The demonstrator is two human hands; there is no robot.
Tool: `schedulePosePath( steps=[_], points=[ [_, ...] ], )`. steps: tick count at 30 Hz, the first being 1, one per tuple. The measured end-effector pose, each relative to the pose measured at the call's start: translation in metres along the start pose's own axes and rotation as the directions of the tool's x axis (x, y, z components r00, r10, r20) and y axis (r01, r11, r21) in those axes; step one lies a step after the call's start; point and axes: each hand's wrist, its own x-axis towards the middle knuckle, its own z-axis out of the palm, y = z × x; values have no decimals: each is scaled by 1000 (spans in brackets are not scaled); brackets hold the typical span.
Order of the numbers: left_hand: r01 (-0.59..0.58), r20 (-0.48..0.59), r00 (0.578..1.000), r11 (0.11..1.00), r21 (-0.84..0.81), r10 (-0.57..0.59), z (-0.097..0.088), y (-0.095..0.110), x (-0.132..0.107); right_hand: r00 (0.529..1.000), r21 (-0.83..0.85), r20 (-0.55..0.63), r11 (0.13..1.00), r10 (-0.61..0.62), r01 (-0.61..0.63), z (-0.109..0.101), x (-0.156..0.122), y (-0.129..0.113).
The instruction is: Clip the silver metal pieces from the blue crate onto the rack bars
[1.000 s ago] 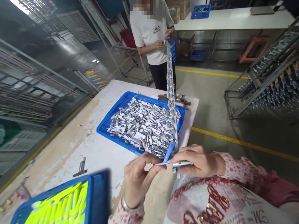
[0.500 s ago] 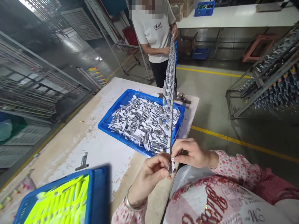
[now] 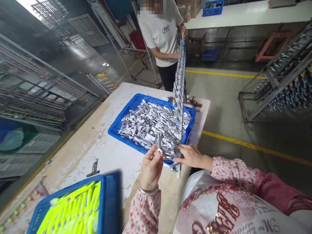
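My left hand [image 3: 151, 169] is raised over the table's near edge, pinching a small silver metal piece [image 3: 159, 145] upright between its fingertips. My right hand [image 3: 191, 156] rests its fingers against the lower end of a long thin metal bar [image 3: 180, 97] strung with many silver pieces. The bar rises away from me toward a person in a white T-shirt [image 3: 161, 31], whose hands are at its far end. Just beyond my hands lies a blue tray [image 3: 117, 125] heaped with silver pieces.
A second blue crate with neon-yellow parts [image 3: 73, 209] sits at the near left on the worn white table [image 3: 97, 149]. A small metal clip [image 3: 94, 167] lies beside it. Metal racks [image 3: 280, 71] stand on the floor at right, and a white bench [image 3: 243, 16] behind.
My hands have moved forward and up to the tray's near edge. They were joined on a piece at the bar's end; now the left holds a piece apart and the right stays at the bar.
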Motion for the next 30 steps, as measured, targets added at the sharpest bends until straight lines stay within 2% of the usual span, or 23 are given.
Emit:
schedulePosePath(
  steps=[2,5,10,20,30],
  points=[
    [-2,37,999,1000,22,1,-2,-5,3,998,-98,62,995,-3,9,5,1,2],
    [-51,42,998,993,102,47,-6,-13,4,996,-104,85,994,-27,35,4,2,7],
    [-138,56,990,944,299,127,-12,-21,3,992,-56,54,992,-110,113,-6,0,10],
    [-226,112,974,881,416,197,-5,-17,-3,973,-88,-33,970,-230,226,4,0,20],
    [-269,274,953,778,568,129,12,-9,-1,980,-108,36,974,-195,198,-8,-5,16]
  ],
)
